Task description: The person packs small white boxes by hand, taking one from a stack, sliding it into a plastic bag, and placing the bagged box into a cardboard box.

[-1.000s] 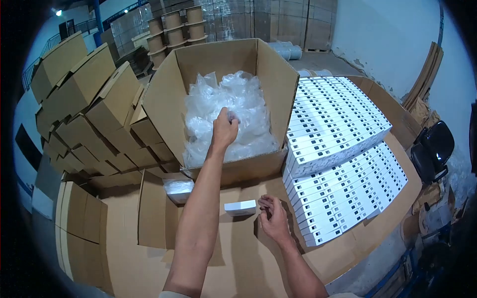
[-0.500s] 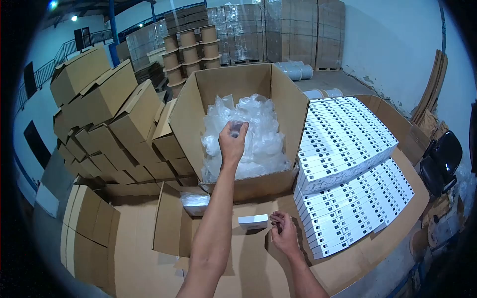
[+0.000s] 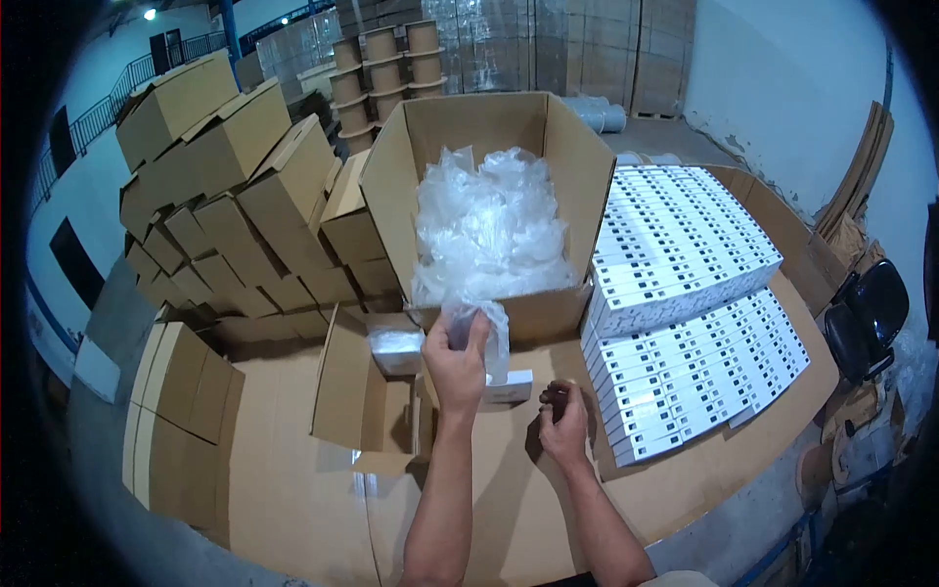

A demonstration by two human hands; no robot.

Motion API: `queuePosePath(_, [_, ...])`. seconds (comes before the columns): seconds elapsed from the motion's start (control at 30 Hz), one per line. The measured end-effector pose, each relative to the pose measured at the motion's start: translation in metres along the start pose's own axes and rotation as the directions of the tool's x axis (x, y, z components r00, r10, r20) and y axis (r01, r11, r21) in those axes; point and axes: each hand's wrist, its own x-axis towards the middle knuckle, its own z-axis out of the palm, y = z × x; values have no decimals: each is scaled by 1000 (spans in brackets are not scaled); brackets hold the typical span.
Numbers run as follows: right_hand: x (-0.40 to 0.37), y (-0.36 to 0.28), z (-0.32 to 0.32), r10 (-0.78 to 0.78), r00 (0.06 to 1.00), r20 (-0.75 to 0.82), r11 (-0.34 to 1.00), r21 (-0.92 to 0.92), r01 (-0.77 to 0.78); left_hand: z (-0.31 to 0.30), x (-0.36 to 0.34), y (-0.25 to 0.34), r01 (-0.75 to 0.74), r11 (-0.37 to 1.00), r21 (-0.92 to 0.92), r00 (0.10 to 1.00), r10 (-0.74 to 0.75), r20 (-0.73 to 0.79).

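Observation:
A clear plastic bag (image 3: 495, 338) hangs from my left hand (image 3: 456, 364), its top pinched between thumb and fingers. It dangles just outside the front wall of the large carton (image 3: 548, 318), which holds a heap of similar plastic bags (image 3: 494, 225). Behind the bag's lower end, a small white box (image 3: 511, 388) lies on the cardboard surface, partly hidden. My right hand (image 3: 564, 423) is to the right of that box, apart from it, with loosely curled fingers and nothing visible in them. An open brown carton (image 3: 337, 391) at left contains wrapped clear-plastic packs (image 3: 396, 344).
Stacked rows of white boxes (image 3: 685, 264) fill the right side of the cardboard-covered table (image 3: 293, 489). Brown cartons (image 3: 235, 205) are piled at the left, with flatter ones (image 3: 181, 421) at the near left. A black chair (image 3: 861, 323) stands beyond the right edge.
My left hand has come down and back from over the heap, bringing the plastic bag out of the large carton. My right hand stays beside the white box. The view has shifted slightly.

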Motion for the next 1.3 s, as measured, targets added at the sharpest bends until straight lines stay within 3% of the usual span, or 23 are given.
queuePosePath(0.17, [-22, -10, -7, -110, 993, -31, 990, -89, 107, -35, -67, -12, 138, 989, 47, 987, -141, 78])
queuePosePath(0.27, [-35, -7, -15, 34, 992, 122, 964, 258, -65, -50, -99, -30, 221, 969, 112, 966, -234, 113])
queuePosePath(0.4, [-39, -39, -19, -58, 956, 289, 824, 555, -117, -60, -126, -56, 266, 950, 165, 946, -290, 145])
queuePosePath(0.5, [-39, -49, -11, -117, 948, 297, 979, 197, 59, -65, -135, -67, 253, 947, 199, 934, -293, 206])
queuePosePath(0.63, [-31, -33, -15, 44, 951, 307, 945, 295, -140, -63, -134, -71, 266, 945, 192, 936, -300, 183])
queuePosePath(0.77, [-21, -21, -23, 85, 951, 298, 760, 598, -255, -65, -131, -72, 329, 926, 182, 898, -367, 244])
queuePosePath(0.87, [-23, -31, -27, 155, 894, 421, 334, 829, -448, -60, -133, -72, 280, 942, 185, 908, -322, 268])
queuePosePath(1.0, [-21, -31, -24, 218, 887, 408, 154, 883, -444, -59, -134, -75, 199, 953, 228, 924, -260, 279])
queuePosePath(1.07, [-19, -32, -23, 306, 884, 354, 129, 904, -407, -62, -132, -71, 311, 915, 255, 895, -373, 245])
queuePosePath(1.17, [-17, -29, -23, 271, 912, 309, 326, 862, -389, -57, -127, -53, 416, 890, 187, 882, -445, 154])
queuePosePath(1.2, [-19, -31, -22, 183, 950, 253, 531, 788, -312, -55, -126, -50, 438, 887, 147, 883, -455, 118])
queuePosePath(1.27, [-24, -37, -16, -28, 980, 198, 839, 538, -85, -57, -124, -65, 254, 952, 170, 960, -270, 79])
queuePosePath(1.3, [-28, -40, -15, -1, 962, 272, 883, 452, -126, -58, -122, -68, 155, 970, 185, 984, -169, 62])
